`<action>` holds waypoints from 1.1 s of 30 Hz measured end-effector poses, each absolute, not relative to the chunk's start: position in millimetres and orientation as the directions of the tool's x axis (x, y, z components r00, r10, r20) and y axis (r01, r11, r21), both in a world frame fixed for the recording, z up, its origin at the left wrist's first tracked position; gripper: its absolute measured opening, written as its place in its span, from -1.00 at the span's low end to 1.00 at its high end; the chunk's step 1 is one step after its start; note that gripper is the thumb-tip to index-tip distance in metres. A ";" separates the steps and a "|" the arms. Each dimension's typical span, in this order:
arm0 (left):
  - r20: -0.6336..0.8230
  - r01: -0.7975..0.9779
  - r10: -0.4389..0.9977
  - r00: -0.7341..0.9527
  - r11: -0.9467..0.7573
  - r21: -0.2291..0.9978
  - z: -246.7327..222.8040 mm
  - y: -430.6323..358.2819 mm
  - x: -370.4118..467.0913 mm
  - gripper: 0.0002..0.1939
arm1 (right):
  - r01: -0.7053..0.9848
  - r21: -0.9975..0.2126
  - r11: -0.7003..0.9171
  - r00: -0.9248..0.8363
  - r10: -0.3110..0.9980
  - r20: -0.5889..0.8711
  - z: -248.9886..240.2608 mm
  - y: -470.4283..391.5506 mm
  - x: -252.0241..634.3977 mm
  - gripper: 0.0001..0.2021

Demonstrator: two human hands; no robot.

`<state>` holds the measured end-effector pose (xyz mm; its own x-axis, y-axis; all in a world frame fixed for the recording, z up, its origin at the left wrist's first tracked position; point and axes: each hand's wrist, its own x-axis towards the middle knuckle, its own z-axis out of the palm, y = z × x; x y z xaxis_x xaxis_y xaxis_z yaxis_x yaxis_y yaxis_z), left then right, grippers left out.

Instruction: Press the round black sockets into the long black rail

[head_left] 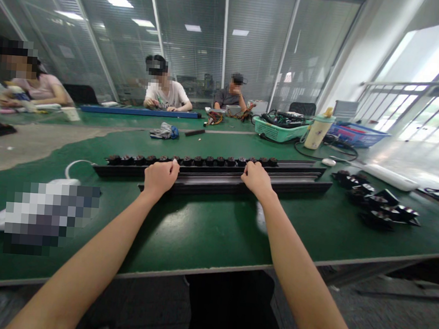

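Two long black rails lie side by side across the green table in front of me. The nearer one is an open black channel (210, 185) with a shiny inner groove. My left hand (161, 179) is closed over it toward its left end, and my right hand (256, 178) is closed over it right of the middle. Both sets of fingertips are partly hidden behind the knuckles. Just beyond lies the second black rail (117, 171), with a row of small black round parts (198, 160) along its far side.
A pile of loose black parts (380, 203) lies to the right, near a white bar (389, 177). Farther back are a green basket (280, 132), a cream tumbler (318, 132) and a crumpled cloth (164, 130). A blurred white item (63, 186) with a cable lies left. Several people sit beyond.
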<state>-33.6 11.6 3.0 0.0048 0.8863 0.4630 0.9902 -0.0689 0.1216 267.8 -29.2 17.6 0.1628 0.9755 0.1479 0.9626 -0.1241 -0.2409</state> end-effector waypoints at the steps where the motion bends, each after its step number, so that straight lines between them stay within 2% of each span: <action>1: 0.462 0.991 0.887 0.004 -0.067 0.119 3.1 11.7 -33.6 -0.26 | 0.962 -0.240 -0.132 0.170 0.975 0.145 17.7 -29.2 268.0 -0.69; 20: 0.484 0.992 0.875 0.021 -0.080 0.102 1.9 13.1 -34.3 -0.26 | 0.950 -0.260 -0.174 0.208 0.972 0.112 20.9 -29.6 272.3 -0.70; 33: 0.472 0.990 0.882 0.008 -0.073 0.118 2.5 11.9 -33.9 -0.26 | 0.954 -0.239 -0.183 0.214 0.970 0.112 20.4 -30.9 270.5 -0.61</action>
